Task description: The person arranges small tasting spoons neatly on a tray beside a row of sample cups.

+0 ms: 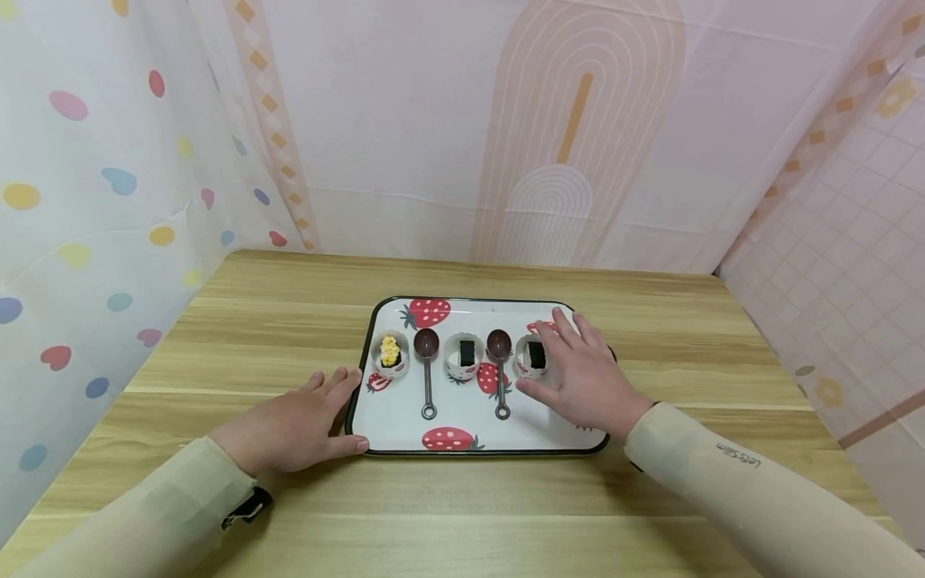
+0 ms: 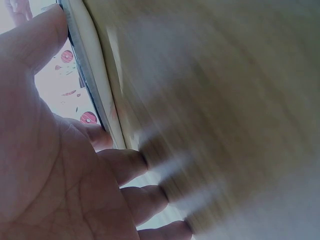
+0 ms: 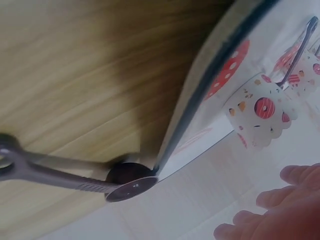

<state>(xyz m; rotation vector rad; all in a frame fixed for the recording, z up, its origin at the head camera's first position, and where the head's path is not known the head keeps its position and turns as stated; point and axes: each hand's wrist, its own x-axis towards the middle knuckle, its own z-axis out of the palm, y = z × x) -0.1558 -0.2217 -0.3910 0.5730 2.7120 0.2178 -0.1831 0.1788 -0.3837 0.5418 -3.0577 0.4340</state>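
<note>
A white tray [image 1: 393,417] with a dark rim and strawberry prints lies on the table. My left hand [image 1: 292,421] rests at its left edge, thumb at the rim and fingers extended. My right hand [image 1: 585,385] spreads its fingers over the tray's right side, beside a paper cup [image 1: 530,374] with a black-wrapped piece of sushi [image 1: 536,355]. The middle cup [image 1: 461,374] holds a similar piece [image 1: 466,353]. In the left cup [image 1: 391,374] sits sushi with yellow topping [image 1: 389,350]. Two brown spoons, one left [image 1: 426,343] and one right [image 1: 499,343], lie between the cups.
Another brown spoon [image 3: 65,177] lies on the wooden table [image 3: 100,90] against the tray's outer edge in the right wrist view; my right hand and arm hide it in the head view. Patterned curtains [image 1: 397,160] hang behind and along both sides of the table.
</note>
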